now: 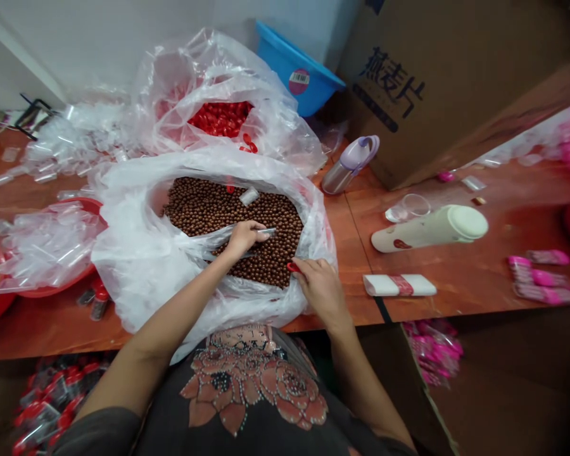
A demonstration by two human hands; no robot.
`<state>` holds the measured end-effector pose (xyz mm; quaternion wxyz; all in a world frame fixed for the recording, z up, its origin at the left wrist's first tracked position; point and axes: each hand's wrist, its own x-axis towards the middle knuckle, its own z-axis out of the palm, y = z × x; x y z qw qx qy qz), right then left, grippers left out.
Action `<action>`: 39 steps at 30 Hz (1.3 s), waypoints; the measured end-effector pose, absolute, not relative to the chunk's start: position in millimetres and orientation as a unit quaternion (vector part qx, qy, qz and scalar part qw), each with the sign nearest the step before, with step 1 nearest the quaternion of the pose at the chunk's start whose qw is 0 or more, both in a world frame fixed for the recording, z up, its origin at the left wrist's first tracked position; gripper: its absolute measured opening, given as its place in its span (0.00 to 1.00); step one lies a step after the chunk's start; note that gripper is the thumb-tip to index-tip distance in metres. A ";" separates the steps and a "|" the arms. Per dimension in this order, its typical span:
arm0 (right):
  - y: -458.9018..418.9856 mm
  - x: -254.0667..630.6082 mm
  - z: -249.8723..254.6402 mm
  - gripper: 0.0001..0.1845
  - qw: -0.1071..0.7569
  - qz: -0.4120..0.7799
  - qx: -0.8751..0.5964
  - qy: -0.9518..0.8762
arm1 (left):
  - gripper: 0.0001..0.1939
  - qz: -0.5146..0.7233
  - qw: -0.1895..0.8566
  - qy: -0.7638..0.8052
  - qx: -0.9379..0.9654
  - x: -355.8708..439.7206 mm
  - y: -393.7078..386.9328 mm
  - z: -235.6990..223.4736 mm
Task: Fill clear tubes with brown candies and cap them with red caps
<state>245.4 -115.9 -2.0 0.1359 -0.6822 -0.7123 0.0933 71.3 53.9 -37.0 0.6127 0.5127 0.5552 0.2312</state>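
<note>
My left hand [246,237] sits over a mass of small brown chocolate-like balls [232,215] and pinches a slim clear plastic tube [266,232]. My right hand [320,285] rests at the lower right of the balls and holds a small red cap [293,267] between its fingers. The balls fill a white plastic bag [123,253] with a rolled-back mouth. Another clear tube [249,196] lies on top of the balls. Behind, a second clear bag [194,57] holds shiny red candies [221,119].
The wooden table [356,266] carries loose clear tubes at left, red basins [71,278], a white flask [430,228], a bottle [349,166] and pink-capped tubes [541,278]. A cardboard box [437,82] and blue basin [297,69] stand behind. Packed red-capped tubes [52,405] lie below the edge.
</note>
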 end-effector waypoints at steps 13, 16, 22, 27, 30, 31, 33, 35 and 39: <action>-113.3 248.5 -23.1 0.23 0.363 0.177 -0.678 -0.614 | 0.18 0.232 0.738 0.481 0.412 93.2 46.0 -23.6; -110.2 247.3 -20.7 0.23 0.375 0.183 -0.679 -0.604 | 0.21 0.250 0.766 0.451 0.384 86.2 41.4 -20.0; -102.5 241.0 -13.6 0.21 0.425 0.193 -0.659 -0.590 | 0.24 0.276 0.804 0.393 0.351 59.6 21.5 -0.6; -84.0 229.5 7.1 0.20 0.527 0.268 -0.611 -0.527 | 0.22 0.306 0.775 0.380 0.402 39.5 -1.4 15.3; -71.5 221.5 23.6 0.18 0.556 0.318 -0.570 -0.515 | 0.20 0.316 0.749 0.395 0.428 31.7 -10.3 19.8; -68.4 218.8 28.7 0.17 0.550 0.321 -0.558 -0.532 | 0.20 0.322 0.741 0.398 0.435 29.8 -12.3 20.8; -64.8 213.3 37.1 0.15 0.529 0.309 -0.539 -0.578 | 0.19 0.333 0.725 0.399 0.451 26.8 -15.7 22.9; -64.4 208.5 42.5 0.16 0.505 0.290 -0.523 -0.622 | 0.18 0.338 0.708 0.400 0.474 24.6 -18.8 25.4; -68.1 203.5 45.4 0.18 0.460 0.235 -0.524 -0.677 | 0.17 0.338 0.683 0.417 0.496 20.4 -25.6 29.5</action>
